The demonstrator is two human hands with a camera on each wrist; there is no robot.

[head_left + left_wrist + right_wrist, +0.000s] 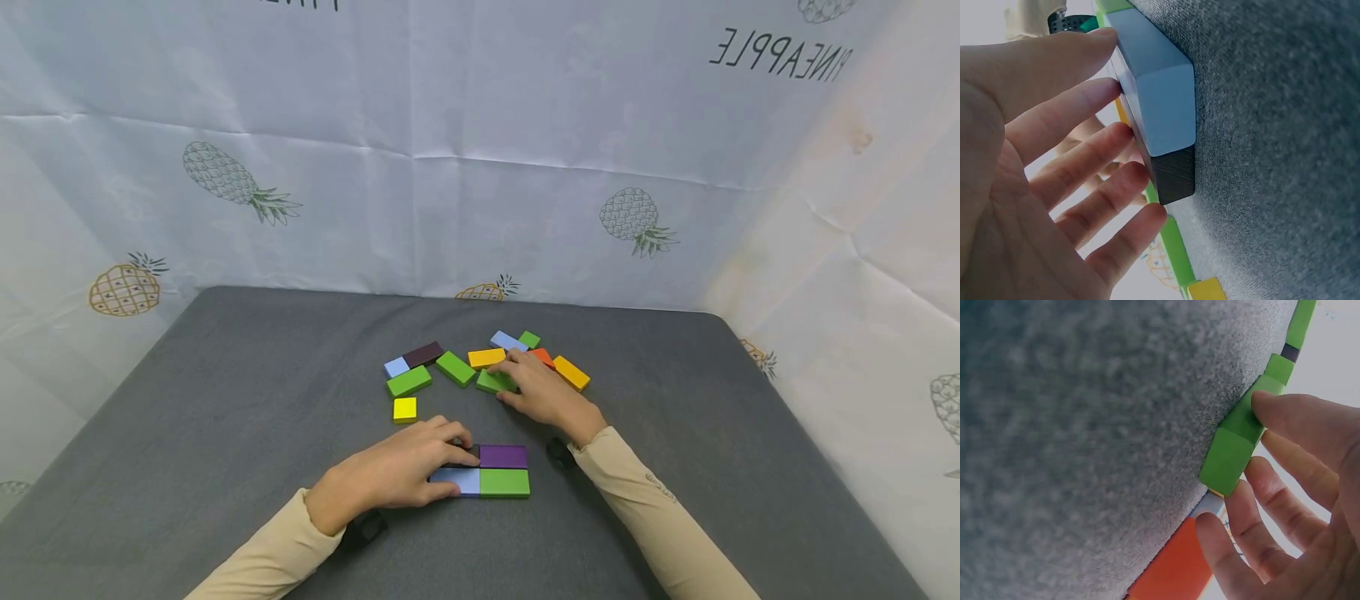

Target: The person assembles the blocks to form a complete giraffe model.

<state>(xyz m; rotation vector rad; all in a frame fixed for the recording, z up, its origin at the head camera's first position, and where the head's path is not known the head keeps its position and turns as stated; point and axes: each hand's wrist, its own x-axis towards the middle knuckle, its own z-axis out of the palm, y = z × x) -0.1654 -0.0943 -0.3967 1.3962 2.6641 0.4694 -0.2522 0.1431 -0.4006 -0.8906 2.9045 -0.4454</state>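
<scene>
Near the front, a light blue block (467, 478), a dark block (1174, 175), a purple block (503, 457) and a green block (505, 483) lie flush in a two-by-two rectangle. My left hand (396, 467) rests over its left end, fingers extended. In the left wrist view, its thumb touches the light blue block and its other fingertips lie along the dark one. Farther back, my right hand (546, 393) pinches a second green block (1235, 444), thumb on the near side and fingers opposite. Part of that block is hidden under the fingers in the head view.
Loose blocks lie in an arc behind: a yellow square (405, 410), several green ones, a dark brown one (423, 354), light blue ones, an orange-yellow block (572, 373) and a red-orange block (1169, 565). Pineapple-print cloth (450, 208) hangs behind the grey table (262, 400).
</scene>
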